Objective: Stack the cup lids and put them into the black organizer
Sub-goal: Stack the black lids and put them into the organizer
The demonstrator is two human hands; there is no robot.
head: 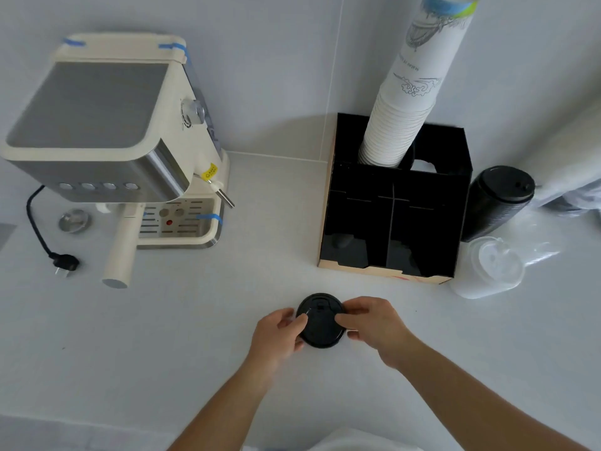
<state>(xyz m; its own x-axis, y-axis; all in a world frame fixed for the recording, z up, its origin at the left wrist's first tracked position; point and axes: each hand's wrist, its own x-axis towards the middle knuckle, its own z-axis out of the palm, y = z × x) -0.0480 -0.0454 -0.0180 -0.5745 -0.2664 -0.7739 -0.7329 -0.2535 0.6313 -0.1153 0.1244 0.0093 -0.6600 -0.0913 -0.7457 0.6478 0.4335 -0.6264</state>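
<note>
I see the black lid point(320, 322) between my hands, low over the counter point(162, 320) in front of the organizer point(395, 203). My left hand point(279, 333) pinches its left rim; my right hand point(370, 323) pinches its right rim.

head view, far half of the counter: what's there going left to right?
Power plug → coffee machine → black organizer → black lid stack. The paper cups stand in the organizer and the clear lids sit below the black stack, so both are left out.
</note>
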